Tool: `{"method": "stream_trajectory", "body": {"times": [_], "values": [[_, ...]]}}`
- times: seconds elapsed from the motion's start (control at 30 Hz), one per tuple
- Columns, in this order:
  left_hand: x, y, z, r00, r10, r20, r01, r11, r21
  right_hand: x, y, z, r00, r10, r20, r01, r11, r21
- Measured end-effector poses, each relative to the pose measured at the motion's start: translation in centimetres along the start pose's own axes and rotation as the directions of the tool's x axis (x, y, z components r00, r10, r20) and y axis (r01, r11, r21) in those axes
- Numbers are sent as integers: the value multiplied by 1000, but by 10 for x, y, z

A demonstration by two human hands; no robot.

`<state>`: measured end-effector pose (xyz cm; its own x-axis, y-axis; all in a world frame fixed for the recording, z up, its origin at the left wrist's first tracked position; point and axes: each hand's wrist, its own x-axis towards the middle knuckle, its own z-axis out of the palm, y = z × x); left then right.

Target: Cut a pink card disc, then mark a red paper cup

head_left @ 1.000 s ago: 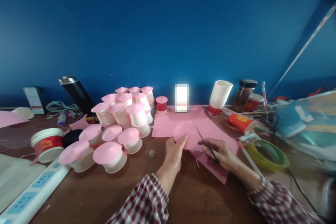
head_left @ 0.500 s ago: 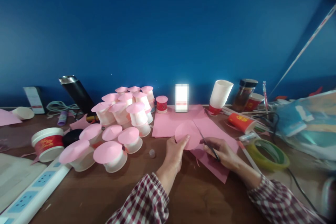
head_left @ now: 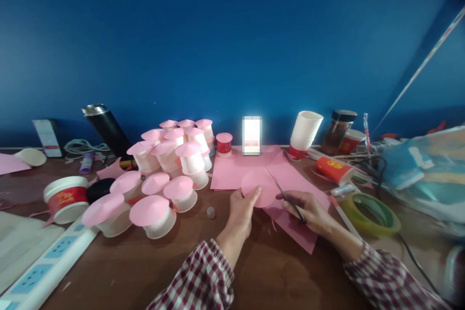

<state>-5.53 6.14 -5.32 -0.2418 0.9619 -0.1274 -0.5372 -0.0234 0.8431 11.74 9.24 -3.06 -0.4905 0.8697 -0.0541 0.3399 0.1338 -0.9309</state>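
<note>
Round pink paper disc [head_left: 257, 179] pinched by the left hand [head_left: 242, 210], slim dark scissors [head_left: 286, 197] gripped by the right hand [head_left: 305, 207].
Gold characters [head_left: 334, 162], too blurred to be read, are borne by the red paper cup [head_left: 330, 173] lying right of the disc. The disc is held between the hands, over flat pink paper sheets [head_left: 230, 174], with the scissors seen along its right edge.

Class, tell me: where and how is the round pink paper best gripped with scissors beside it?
I'd pinch its near-left edge from the left, thumb on top, as the left hand does. The round pink paper is thin and flat, so its rim suits a pinch; the scissors in the right hand occupy the right side.
</note>
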Motion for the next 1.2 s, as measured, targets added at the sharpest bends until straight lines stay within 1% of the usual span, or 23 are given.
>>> {"method": "stream_trajectory", "body": {"times": [0.27,0.47,0.77,1.0,1.2], "values": [[-2,2,1,1000,-1,0,1,1000,-16,0,1,0,1000,2,-2,-2,1000,-21],[0,1,1,1000,-3,-23,3,1000,-6,-1,-2,0,1000,0,-18,-1,999,-43],[3,-3,-2,998,38,-48,-39,999,-30,-1,-4,2,1000,9,-15,-10,999,-42],[4,-6,-4,999,15,-30,-15,1000,-6,-1,-4,2,1000,18,-1,-18,1000,-17],[4,-7,-6,1000,30,2,-30,999,35,-2,-4,3,999,51,2,-51,999,-5]]}}
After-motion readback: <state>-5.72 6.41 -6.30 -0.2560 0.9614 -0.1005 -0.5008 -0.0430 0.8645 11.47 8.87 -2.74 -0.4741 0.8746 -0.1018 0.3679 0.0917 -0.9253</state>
